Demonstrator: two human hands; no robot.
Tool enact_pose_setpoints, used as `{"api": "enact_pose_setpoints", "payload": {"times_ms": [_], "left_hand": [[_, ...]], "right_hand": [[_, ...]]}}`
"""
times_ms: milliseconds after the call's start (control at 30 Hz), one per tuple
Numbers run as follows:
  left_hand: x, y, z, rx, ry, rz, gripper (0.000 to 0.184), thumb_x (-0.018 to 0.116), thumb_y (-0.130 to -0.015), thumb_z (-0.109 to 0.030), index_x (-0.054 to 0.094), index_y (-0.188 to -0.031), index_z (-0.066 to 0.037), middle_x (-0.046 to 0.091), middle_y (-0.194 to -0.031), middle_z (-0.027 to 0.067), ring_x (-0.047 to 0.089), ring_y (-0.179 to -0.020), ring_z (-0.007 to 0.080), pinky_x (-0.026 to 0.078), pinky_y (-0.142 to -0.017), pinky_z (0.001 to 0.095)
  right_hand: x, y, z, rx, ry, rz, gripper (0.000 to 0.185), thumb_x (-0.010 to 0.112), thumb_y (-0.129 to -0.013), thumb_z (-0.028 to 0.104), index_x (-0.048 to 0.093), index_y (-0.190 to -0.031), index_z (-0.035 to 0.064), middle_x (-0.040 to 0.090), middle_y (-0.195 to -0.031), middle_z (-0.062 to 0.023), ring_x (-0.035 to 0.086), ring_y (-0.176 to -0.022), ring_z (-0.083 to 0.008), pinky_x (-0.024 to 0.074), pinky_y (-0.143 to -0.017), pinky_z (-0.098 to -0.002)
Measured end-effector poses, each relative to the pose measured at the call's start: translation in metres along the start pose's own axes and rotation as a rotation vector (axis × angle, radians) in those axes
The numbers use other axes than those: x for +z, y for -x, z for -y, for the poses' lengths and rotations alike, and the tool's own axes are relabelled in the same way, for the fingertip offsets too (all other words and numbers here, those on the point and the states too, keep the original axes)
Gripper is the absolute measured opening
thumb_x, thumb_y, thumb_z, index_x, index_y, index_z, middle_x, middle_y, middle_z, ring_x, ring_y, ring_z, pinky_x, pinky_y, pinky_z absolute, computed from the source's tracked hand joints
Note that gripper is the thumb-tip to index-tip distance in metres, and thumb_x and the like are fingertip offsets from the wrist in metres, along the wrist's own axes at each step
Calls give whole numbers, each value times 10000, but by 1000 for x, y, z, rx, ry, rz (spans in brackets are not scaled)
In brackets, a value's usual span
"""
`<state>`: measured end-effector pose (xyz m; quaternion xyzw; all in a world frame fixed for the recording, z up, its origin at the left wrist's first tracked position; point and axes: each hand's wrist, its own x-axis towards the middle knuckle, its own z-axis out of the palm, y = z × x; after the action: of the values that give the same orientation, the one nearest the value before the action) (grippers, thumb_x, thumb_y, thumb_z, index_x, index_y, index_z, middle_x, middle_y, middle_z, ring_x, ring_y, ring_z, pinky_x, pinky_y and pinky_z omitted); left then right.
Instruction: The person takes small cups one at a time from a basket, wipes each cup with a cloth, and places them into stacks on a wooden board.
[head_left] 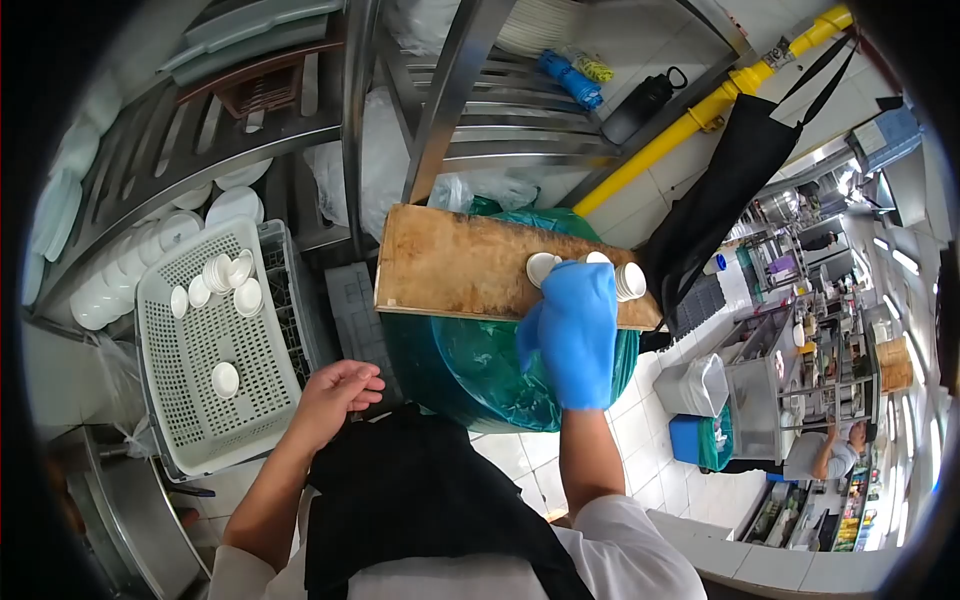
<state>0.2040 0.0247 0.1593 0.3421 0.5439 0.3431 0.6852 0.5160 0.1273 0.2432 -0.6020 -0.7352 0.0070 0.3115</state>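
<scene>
My right hand (573, 335), in a blue glove, is over the wooden board (450, 262). Its fingers curl down at a small white cup (597, 258) whose rim shows past the knuckles; the fingertips are hidden. Left of the glove another small white cup (541, 268) lies on the board, and a short stack of white cups (630, 281) lies on its right. My left hand (345, 393) is bare, its fingers bent and pressed together with nothing in them. It hangs between the board and a white perforated basket (148, 300) holding several small white cups (225, 379).
Below the board stands a large bin lined with a green bag (490, 365). Metal shelves (540, 130) rise behind it. A yellow pipe (650, 160) and a hanging black apron (715, 180) are at the right. Further off, a person (825, 455) is in the kitchen.
</scene>
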Motion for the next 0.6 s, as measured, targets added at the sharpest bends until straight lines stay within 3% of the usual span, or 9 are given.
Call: {"api": "enact_pose_setpoints", "payload": {"times_ms": [133,300,467,600], "left_hand": [[8,-3,5,21,-26,39,358,564,-1000,-321,638,-1145,-1,698,-1027,103,666,-920,151,516,-821,271],[1,8,13,33,-101,0,331,583,-991,-290,650,-1115,10,704,-986,90,662,-901,139,514,-808,262],[-37,21,33,133,-77,-179,269,585,-977,-220,657,-1099,9,707,-983,92,668,-887,143,512,-794,269],[-82,26,52,211,-375,-505,237,645,-916,-157,659,-1072,20,702,-909,108,666,-829,182,520,-774,303]], "right_hand": [[27,-19,-15,9,588,275,124,650,-744,31,620,-865,35,596,-907,-127,585,-908,-320,479,-785,-386],[39,-2,-27,-139,401,113,178,640,-716,12,626,-892,29,601,-936,-134,581,-921,-327,473,-830,-383],[1,-4,-26,118,-121,-30,204,666,-706,13,624,-905,22,608,-931,-124,586,-906,-303,476,-823,-369],[-28,0,-13,260,-491,-81,227,686,-698,14,623,-916,16,613,-928,-115,589,-894,-284,479,-817,-359]]}}
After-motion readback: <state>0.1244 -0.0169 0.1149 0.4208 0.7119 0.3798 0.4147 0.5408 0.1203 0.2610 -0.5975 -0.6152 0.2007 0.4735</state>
